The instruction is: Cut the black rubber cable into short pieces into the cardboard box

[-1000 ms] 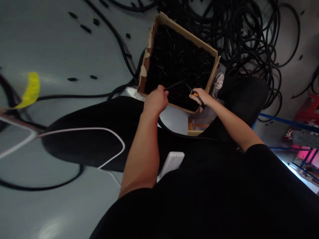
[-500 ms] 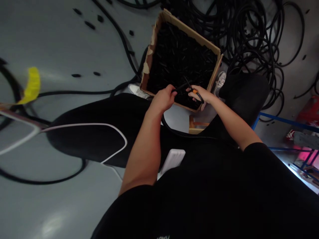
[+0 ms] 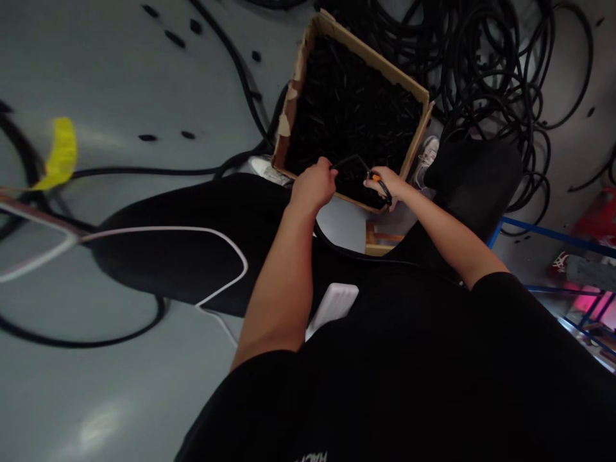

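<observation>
My left hand (image 3: 315, 184) is closed round a black hose (image 3: 341, 164), whose end pokes out toward my other hand. From beneath the left hand the hose loops down across my lap. My right hand (image 3: 386, 181) grips scissors (image 3: 384, 185) with black and orange handles. Their dark blades reach toward the hose end, and whether they touch it is hard to make out. Both hands are over the near edge of an open cardboard box (image 3: 375, 61), which holds many short black hose pieces (image 3: 356, 109).
Coils of black hose (image 3: 481, 70) lie on the floor at the upper right. Loose black pieces (image 3: 174, 38) are scattered at the left. A white cable (image 3: 158, 229) crosses my leg near a white power bank (image 3: 334, 301). A blue frame (image 3: 553, 231) stands at the right.
My left hand has turned slightly, and the hose end between my hands now sits a little higher. The scissors' blades have shifted; both hands keep their holds.
</observation>
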`<state>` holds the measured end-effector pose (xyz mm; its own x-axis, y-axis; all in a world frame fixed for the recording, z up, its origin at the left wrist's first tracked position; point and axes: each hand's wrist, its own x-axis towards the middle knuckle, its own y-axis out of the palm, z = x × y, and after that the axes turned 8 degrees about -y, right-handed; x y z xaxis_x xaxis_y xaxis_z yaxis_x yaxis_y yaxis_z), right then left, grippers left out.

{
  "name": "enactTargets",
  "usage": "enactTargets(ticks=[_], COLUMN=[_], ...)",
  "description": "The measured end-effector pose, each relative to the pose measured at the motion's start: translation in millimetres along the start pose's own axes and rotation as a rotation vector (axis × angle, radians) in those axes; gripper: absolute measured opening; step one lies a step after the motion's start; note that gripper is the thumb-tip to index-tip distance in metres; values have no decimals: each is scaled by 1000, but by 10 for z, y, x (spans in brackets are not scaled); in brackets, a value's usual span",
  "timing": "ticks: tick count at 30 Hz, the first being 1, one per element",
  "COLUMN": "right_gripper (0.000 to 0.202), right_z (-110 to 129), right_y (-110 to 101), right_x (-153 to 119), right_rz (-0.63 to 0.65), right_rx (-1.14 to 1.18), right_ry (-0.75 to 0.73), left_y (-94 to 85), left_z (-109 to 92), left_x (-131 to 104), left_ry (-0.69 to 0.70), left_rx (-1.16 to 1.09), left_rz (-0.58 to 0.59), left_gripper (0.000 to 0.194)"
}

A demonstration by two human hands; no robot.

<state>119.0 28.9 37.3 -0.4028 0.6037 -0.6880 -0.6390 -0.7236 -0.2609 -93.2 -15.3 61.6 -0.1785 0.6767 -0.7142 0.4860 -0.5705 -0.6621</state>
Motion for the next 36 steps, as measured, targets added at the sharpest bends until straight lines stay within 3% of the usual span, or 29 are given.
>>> enactTargets(ticks=[4, 17, 29, 34, 36], right_gripper=[20, 20, 39, 26, 21], right_z=[23, -17, -18, -91, -127], right_y=[33, 102, 64, 117, 117], right_x=[-23, 14, -45, 9, 32], right_rz=[64, 57, 31, 6, 19], right_rx=[142, 181, -34, 117, 140], right_ry=[71, -81, -39, 52, 1], left_y=[-23, 68, 106, 186, 207], left_z=[-12, -33, -120, -157, -158], left_x=[0, 48, 111, 227, 257], left_ry=[-17, 138, 49, 14, 12], left_rx=[-18, -42, -68, -102, -92], left_rz=[15, 53, 2, -3, -3], left_gripper=[51, 49, 53, 55, 55])
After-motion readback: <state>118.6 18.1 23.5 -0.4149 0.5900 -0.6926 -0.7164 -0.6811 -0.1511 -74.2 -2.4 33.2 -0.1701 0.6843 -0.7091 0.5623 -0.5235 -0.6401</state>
